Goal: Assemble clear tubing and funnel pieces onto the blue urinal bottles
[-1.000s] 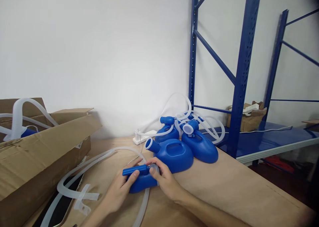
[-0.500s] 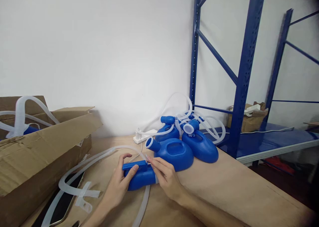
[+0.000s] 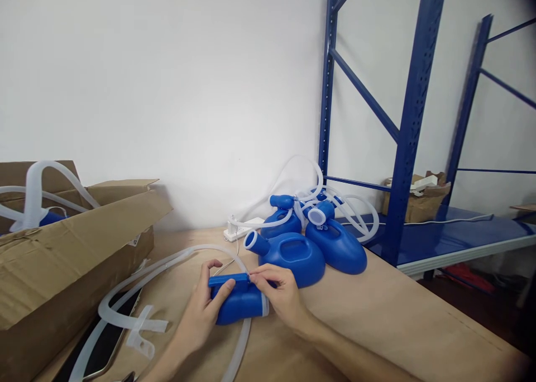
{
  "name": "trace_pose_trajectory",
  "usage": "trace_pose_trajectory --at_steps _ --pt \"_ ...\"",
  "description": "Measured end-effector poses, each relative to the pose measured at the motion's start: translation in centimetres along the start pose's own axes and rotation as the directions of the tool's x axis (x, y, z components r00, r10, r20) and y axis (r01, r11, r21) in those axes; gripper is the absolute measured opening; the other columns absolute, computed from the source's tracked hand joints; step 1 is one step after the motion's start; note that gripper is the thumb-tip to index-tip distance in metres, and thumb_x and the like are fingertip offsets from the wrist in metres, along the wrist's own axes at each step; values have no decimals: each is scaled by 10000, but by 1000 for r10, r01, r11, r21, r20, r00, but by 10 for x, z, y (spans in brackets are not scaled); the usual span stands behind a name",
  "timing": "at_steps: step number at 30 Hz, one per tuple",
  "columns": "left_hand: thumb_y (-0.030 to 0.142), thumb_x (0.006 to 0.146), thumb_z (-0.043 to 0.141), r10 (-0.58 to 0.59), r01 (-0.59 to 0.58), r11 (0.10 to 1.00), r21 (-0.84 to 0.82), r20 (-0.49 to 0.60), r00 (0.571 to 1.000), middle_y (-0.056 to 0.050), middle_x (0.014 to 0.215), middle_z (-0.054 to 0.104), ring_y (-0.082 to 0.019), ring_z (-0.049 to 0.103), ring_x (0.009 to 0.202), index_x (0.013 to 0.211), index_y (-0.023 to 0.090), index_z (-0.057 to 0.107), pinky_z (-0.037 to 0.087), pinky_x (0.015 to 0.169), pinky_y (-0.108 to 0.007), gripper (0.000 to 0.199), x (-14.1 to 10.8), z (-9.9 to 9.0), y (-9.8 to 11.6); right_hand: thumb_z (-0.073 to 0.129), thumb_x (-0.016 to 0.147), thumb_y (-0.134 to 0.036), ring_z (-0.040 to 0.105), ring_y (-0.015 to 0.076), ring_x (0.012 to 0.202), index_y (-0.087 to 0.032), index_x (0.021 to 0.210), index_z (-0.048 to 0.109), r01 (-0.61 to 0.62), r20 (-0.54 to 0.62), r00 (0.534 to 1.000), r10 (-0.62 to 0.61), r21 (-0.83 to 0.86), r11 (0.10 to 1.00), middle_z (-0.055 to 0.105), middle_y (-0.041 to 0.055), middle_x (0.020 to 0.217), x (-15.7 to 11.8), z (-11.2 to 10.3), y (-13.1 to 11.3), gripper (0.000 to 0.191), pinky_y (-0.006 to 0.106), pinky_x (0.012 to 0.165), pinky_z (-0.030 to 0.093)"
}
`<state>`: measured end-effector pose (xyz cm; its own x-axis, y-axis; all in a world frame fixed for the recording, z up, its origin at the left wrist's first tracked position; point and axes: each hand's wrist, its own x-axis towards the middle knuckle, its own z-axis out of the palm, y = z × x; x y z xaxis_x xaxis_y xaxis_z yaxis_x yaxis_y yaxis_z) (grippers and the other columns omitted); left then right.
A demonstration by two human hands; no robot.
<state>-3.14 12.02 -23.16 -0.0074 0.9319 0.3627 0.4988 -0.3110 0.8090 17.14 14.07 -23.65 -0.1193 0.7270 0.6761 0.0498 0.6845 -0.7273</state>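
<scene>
A short blue plastic urinal cup (image 3: pixel 238 308) with a raised bar on top and a white rim at its right end lies in my left hand (image 3: pixel 205 309). The thumb presses the near side of the bar and the fingers reach round behind. At the bar's right end, my right hand (image 3: pixel 282 295) is closed in a pinch; what its fingertips hold is too small to make out. Under the cup runs a translucent hose (image 3: pixel 240 343). Just beyond my right hand stands a blue urinal bottle (image 3: pixel 293 253) with a white-rimmed spout.
More blue bottles (image 3: pixel 337 251) with coiled hoses stand at the back right. A white power strip (image 3: pixel 243 229) lies against the wall. On the left are an open cardboard box (image 3: pixel 79 248) and a translucent strap (image 3: pixel 140 332). A blue rack (image 3: pixel 412 119) stands right.
The cup has tipped and shifted slightly right and down, so more of its white rim shows. My right fingertips have moved slightly lower at the bar's end.
</scene>
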Motion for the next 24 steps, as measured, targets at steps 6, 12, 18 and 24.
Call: trace_pose_trajectory --at_steps 6,12,18,24 --pt "646 903 478 5 -5 1000 2 9 1000 -5 872 655 -244 603 800 1202 249 463 455 767 -345 498 1 -1 -2 898 663 -472 741 245 851 -220 1023 822 -275 30 961 275 199 941 797 73 898 1 3 5 446 359 817 600" --pt "647 886 505 40 -38 998 -48 38 998 35 707 612 -223 580 684 1131 241 486 434 664 -305 474 1 -1 3 861 735 -453 702 210 798 -252 867 846 -103 0 995 104 153 983 775 59 844 0 3 1 240 326 775 579" --pt "640 886 512 28 -20 996 -87 98 995 49 670 595 -208 564 643 1163 239 473 431 626 -287 489 2 -5 1 769 851 -449 696 206 915 -280 1006 830 -59 92 995 42 186 981 751 74 995 2 -2 -9 238 328 839 581" --pt "657 895 498 12 -6 998 -67 96 995 30 730 617 -217 572 699 1180 242 473 432 662 -301 505 1 -5 -4 810 817 -400 704 198 905 -274 969 836 -17 61 998 7 160 987 738 73 989 2 -3 -5 200 310 826 596"
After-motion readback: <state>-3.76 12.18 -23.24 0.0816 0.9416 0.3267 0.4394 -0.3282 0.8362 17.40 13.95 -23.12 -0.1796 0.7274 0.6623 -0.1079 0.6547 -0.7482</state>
